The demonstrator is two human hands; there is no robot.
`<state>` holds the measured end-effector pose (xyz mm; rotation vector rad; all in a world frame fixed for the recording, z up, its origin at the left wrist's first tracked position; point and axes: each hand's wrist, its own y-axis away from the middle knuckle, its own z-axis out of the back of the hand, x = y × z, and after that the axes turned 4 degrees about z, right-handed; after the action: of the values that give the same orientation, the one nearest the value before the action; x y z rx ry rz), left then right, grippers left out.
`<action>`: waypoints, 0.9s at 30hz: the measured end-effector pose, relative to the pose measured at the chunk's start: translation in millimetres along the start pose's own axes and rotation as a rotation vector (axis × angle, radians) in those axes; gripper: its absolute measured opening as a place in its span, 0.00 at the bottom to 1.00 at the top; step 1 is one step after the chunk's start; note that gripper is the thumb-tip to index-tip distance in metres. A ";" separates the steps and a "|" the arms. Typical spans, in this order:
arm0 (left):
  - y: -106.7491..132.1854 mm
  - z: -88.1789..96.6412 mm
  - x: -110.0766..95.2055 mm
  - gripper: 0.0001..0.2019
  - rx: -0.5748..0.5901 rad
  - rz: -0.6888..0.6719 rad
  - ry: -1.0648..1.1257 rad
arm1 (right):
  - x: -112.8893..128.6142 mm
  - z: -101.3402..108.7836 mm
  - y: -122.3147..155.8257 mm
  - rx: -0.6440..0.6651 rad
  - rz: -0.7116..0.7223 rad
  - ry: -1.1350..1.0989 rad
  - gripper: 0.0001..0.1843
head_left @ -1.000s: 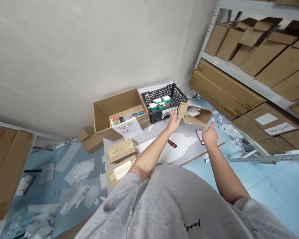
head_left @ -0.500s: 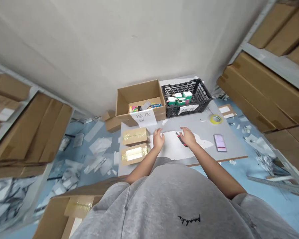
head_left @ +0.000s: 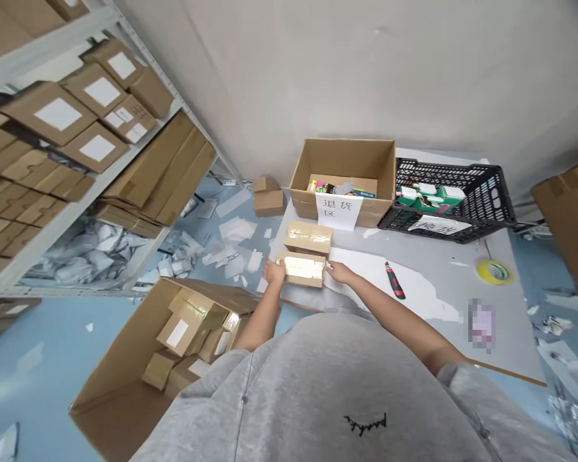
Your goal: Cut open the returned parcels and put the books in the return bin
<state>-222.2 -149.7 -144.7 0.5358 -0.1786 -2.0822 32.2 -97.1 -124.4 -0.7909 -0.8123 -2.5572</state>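
My left hand [head_left: 274, 273] and right hand [head_left: 338, 272] shifted leftward, now pinching opposite ends of the nearer taped box [head_left: 302, 269], which I see at the left of the table [head_left: 509, 321], beside another taped box [head_left: 309, 237].

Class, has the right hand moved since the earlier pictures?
Yes. Relative to the black crate, the right hand moved left, reaching the nearer taped box.

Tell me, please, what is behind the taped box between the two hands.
Behind the nearer taped box is a second taped box, then the open carton. The nearer one seems to hide the second's lower front edge; what both contain is covered.
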 end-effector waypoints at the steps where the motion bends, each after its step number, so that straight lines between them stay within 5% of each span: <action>1: -2.5 2.0 6.6 0.26 0.082 0.010 0.000 | 5.3 -6.7 -2.3 0.029 0.010 -0.035 0.22; 8: 20.7 -4.9 4.3 0.26 0.238 -0.092 -0.076 | -0.5 -20.6 3.9 -0.038 -0.206 -0.151 0.21; 18: 87.2 -58.6 -77.7 0.35 0.480 -0.423 -0.061 | -100.8 25.7 50.9 -0.402 -0.456 -0.103 0.27; 27: 114.1 -96.6 -127.2 0.34 0.441 -0.504 -0.087 | -161.2 30.2 57.6 -0.631 -0.425 -0.143 0.33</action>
<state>-33.3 -97.3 -154.6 0.8191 -0.6166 -2.5731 198.1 -99.4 -176.3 -1.0804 -0.1978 -3.2282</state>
